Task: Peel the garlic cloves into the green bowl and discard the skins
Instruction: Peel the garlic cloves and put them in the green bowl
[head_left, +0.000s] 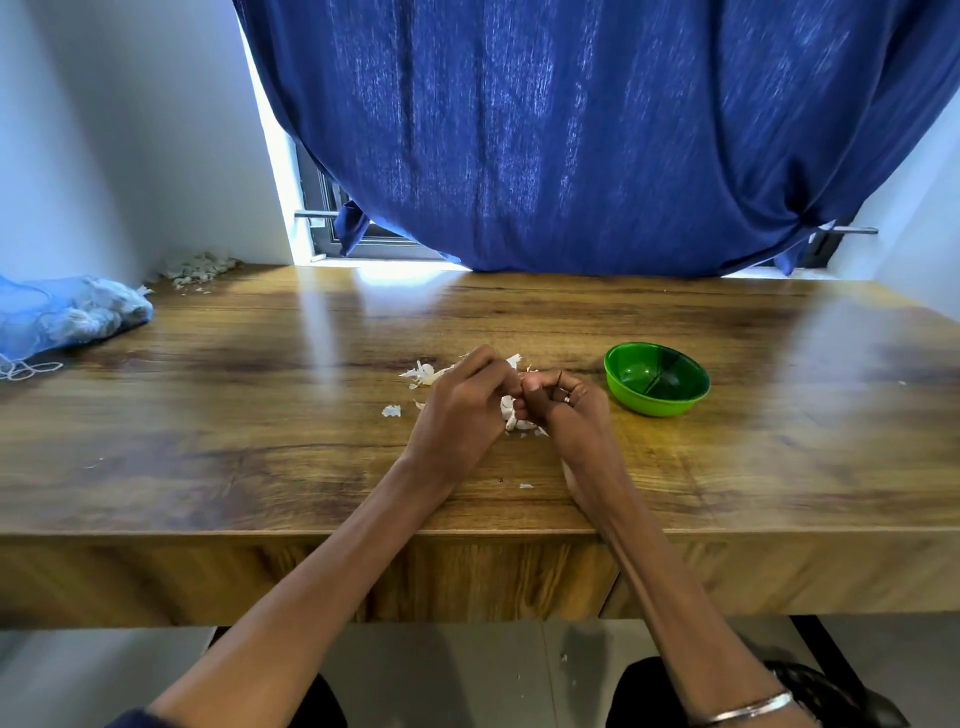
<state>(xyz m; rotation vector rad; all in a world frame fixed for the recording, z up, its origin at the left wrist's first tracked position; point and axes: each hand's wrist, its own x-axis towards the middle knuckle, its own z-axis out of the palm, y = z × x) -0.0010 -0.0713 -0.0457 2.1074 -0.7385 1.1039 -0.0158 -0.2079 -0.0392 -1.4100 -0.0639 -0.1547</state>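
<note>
Two hands are seen over one wooden table (727, 467). One green bowl (656, 379) is counted; nothing can be made out inside it. One garlic (511, 415) is held between the hands, only partly visible, so its cloves cannot be counted. Loose skins (426, 373) lie in one main cluster just beyond the left fingers, with about three smaller flakes apart from it: one just left of the left hand, one near the wrists, others too small to tell. One blue mesh bag (67, 314) lies far left of the fingers, and one pile of debris (200, 267) sits in the far left corner.

The left hand (462, 405) is curled, its fingers bent down around the garlic, knuckles raised toward the far side. The right hand (563, 410) is likewise curled, thumb and fingertips pinching the garlic from the right; the two hands touch at the thumbs. Both forearms are stretched forward across the near table edge, converging toward the garlic. A bangle (748, 707) is worn on the right forearm.

The bowl stands just right of the right fingers, not touching them. Bare tabletop extends beyond the fingers up to a blue curtain (571, 130), and widely to both sides. The near edge runs under the forearms.
</note>
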